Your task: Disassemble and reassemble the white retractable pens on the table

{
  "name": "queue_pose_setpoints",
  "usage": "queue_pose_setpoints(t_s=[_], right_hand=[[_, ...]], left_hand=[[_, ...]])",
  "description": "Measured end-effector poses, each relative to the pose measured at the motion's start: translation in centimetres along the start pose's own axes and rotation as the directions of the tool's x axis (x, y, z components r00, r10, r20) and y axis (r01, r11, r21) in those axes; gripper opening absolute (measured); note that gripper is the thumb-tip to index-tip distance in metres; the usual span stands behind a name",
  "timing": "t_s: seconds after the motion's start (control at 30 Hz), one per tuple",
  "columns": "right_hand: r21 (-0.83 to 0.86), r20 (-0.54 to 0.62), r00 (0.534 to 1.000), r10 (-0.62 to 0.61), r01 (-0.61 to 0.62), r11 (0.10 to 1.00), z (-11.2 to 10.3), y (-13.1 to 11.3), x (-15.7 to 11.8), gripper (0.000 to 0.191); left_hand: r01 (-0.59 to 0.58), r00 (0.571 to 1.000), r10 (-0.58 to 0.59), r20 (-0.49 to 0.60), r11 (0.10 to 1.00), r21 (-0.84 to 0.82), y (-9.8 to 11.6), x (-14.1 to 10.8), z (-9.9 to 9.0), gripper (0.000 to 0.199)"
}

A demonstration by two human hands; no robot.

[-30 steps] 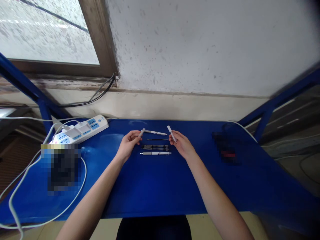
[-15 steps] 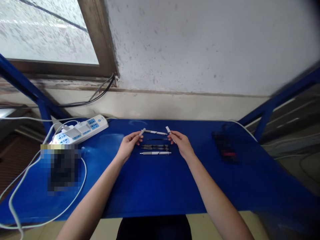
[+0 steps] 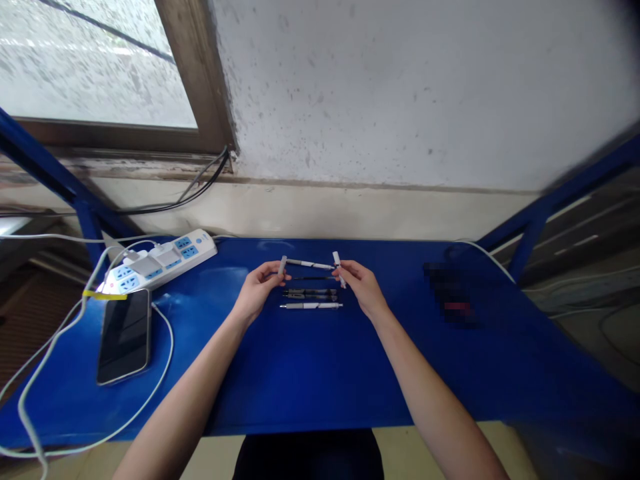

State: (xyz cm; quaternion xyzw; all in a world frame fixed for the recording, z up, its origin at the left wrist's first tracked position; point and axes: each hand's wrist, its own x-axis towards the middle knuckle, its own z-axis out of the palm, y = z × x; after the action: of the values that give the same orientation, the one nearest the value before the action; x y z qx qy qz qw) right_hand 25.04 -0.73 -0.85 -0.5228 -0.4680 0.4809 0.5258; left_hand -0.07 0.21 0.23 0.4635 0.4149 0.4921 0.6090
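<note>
My left hand (image 3: 261, 287) is closed in a pinch on a short grey pen barrel piece (image 3: 283, 265), held steeply tilted. Across from it, my right hand (image 3: 361, 285) pinches a white pen barrel piece (image 3: 337, 257), also tilted. The two pieces are apart. Between and below the hands, pens lie roughly parallel on the blue table: a white-and-grey pen (image 3: 309, 265) at the back, a thin dark pen refill (image 3: 313, 278), black pens (image 3: 311, 294) close together, and another white-and-grey pen (image 3: 313, 306) nearest me. Fingers partly cover the held pieces.
A white power strip (image 3: 193, 257) with plugged-in chargers stands at the back left of the blue table (image 3: 310, 373). In front of it lies a phone (image 3: 125, 340), with a white cable (image 3: 170, 353) looping around. A blurred dark object (image 3: 450, 293) is at the right.
The grey piece in my left hand has turned more upright and shifted slightly left. The white piece in my right hand has tilted a little. The pens on the table have stayed put.
</note>
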Motion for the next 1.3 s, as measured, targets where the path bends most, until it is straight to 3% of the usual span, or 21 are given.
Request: queue_pose_setpoints(t_s=[0.2,0.37,0.67,0.9,1.1,1.3], right_hand=[[-0.195,-0.090,0.986,-0.142,0.123,0.973,-0.4,0.5,0.2,0.025],[-0.421,-0.144,0.950,-0.278,0.195,0.886,-0.7,0.9,0.3,0.021],[-0.807,-0.056,0.924,-0.379,0.182,0.562,-1.4,1.9,0.3,0.019],[-0.849,0.004,0.910,-0.414,0.222,0.480,-1.2,2.3,0.3,0.023],[-0.765,0.117,0.869,-0.480,0.387,0.514,-0.6,1.5,0.1,0.019],[-0.729,0.152,0.881,-0.449,0.406,0.551,-0.7,2.0,0.4,0.010]], left_hand=[[-0.095,0.995,0.094,0.025,0.995,0.035,0.5,-0.3,0.2,0.021],[-0.068,0.998,0.069,-0.011,0.996,0.059,0.3,-0.2,0.3,0.030],[-0.051,0.997,0.059,-0.054,0.988,0.145,0.0,0.0,0.1,0.037],[-0.056,0.997,0.064,-0.050,0.989,0.140,-0.3,0.1,0.0,0.037],[-0.073,0.996,0.081,-0.038,0.980,0.188,-0.4,0.1,0.1,0.033],[-0.076,0.995,0.089,-0.036,0.963,0.257,-0.3,-0.1,0.1,0.031]])
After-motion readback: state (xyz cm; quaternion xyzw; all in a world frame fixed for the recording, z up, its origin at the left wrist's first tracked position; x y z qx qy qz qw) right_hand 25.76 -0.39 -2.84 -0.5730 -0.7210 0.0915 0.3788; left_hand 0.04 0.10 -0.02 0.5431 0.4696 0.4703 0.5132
